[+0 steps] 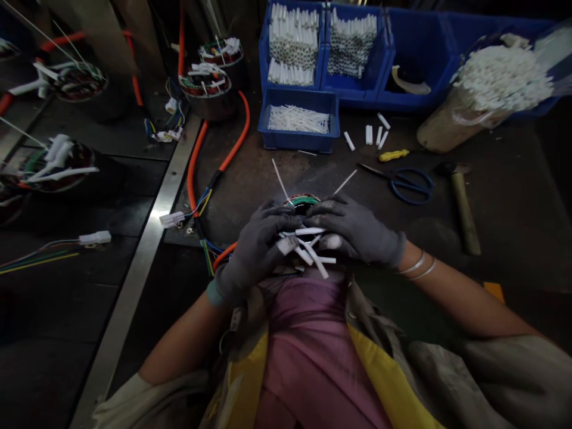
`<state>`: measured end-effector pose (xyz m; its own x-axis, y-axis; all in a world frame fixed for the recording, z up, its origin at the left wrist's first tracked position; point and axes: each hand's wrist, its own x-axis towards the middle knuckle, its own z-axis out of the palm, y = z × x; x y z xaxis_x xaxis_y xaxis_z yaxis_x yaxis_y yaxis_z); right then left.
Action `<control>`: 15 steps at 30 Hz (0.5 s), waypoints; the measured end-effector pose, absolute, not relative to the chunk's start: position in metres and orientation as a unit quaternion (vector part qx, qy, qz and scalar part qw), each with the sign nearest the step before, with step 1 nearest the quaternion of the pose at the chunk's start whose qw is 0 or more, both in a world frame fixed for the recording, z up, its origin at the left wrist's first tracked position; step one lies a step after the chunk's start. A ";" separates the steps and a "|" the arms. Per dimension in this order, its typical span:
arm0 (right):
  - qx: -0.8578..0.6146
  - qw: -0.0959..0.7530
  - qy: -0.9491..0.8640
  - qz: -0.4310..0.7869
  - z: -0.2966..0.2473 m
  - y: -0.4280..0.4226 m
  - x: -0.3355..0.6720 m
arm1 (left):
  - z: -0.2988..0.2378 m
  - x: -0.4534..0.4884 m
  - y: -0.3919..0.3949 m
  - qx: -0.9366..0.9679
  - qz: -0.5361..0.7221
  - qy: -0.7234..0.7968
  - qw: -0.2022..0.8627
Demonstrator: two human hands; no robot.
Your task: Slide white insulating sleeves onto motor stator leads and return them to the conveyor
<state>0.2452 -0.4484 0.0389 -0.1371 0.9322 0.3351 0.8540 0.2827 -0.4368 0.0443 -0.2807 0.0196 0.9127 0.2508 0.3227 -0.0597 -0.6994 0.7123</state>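
Observation:
In front of my chest is a motor stator (304, 200), its round top showing green and reddish windings. My left hand (263, 241), in a grey glove, is closed on its left side, the thumb by the white sleeves. On the right side, my gloved right hand (357, 229) is closed with fingers over the rim and thumb below. Several white insulating sleeves (315, 259) stick out toward me between the thumbs. Two thin white ties (280, 179) rise from the far side of the stator. The gloves hide most of its body and whatever the fingertips pinch.
Blue bins (295, 83) with white sleeves stand at the back, before them a small tray (297, 143) of thin white ties. Scissors (411, 185), a hammer (465, 208) and a bundle of white sticks (504, 77) are right. Other stators (208, 92) and orange cable (232, 143) lie left.

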 end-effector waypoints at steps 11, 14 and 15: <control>-0.723 0.461 -0.514 0.028 0.025 -0.502 0.233 | 0.006 0.039 -0.307 0.883 0.290 0.029 0.368; -0.717 0.480 -0.503 0.054 0.017 -0.500 0.232 | 0.010 0.044 -0.308 0.869 0.307 0.032 0.387; -0.716 0.486 -0.498 0.061 0.014 -0.499 0.231 | 0.011 0.046 -0.310 0.865 0.313 0.038 0.390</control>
<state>0.2313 -0.4989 0.0144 0.4968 0.7719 0.3967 0.6531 -0.0316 -0.7566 0.0458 -0.3095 0.0113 0.8013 0.3092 0.5122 -0.1787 -0.6933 0.6982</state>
